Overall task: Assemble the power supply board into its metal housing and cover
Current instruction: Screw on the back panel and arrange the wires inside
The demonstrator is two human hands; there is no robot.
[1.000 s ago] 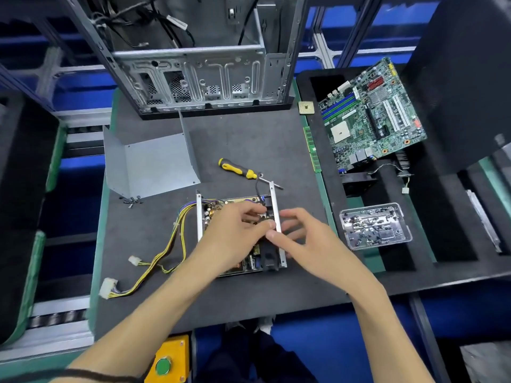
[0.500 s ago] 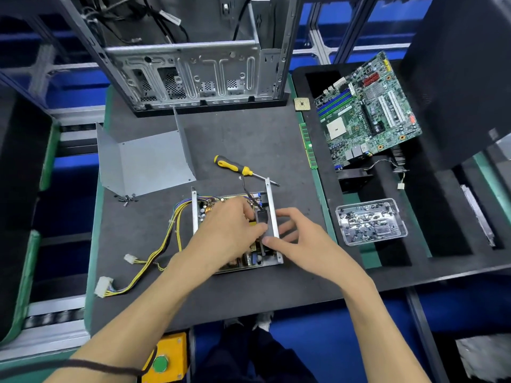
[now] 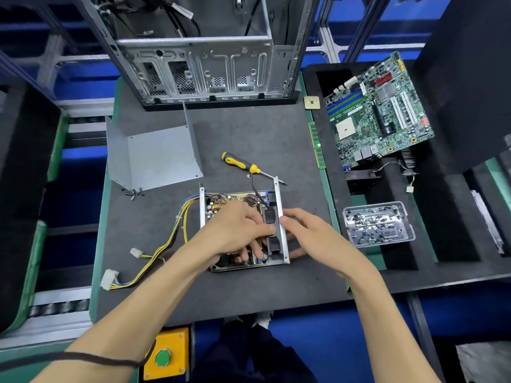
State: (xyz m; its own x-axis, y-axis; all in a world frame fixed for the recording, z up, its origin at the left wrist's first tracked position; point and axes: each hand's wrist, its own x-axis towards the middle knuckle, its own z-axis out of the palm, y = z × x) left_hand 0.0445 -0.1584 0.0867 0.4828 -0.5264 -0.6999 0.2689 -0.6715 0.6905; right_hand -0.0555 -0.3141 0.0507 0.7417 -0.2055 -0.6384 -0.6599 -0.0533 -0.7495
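Observation:
The power supply board (image 3: pixel 221 203) lies inside its open metal housing (image 3: pixel 279 200) in the middle of the dark mat. My left hand (image 3: pixel 235 230) rests flat on the board, fingers pressing down beside the black socket block (image 3: pixel 269 217) at the housing's right wall. My right hand (image 3: pixel 307 233) grips that right wall from outside, thumb on its top edge. Yellow and black cables (image 3: pixel 163 247) trail left to white plugs (image 3: pixel 109 279). The grey bent metal cover (image 3: pixel 154 156) lies apart at the back left, with loose screws (image 3: pixel 134 192) at its front edge.
A yellow-handled screwdriver (image 3: pixel 240 163) lies just behind the housing. An open computer case (image 3: pixel 204 70) stands at the back. To the right are a motherboard (image 3: pixel 378 114), a clear tray of screws (image 3: pixel 377 223), a memory stick (image 3: pixel 316 145) and a processor chip (image 3: pixel 311 102). A yellow box with a green button (image 3: pixel 163 356) sits below the table edge.
My left hand has slid down over the board and pressed flatter. My right hand has moved from pinching the wall's top to gripping it from the outside.

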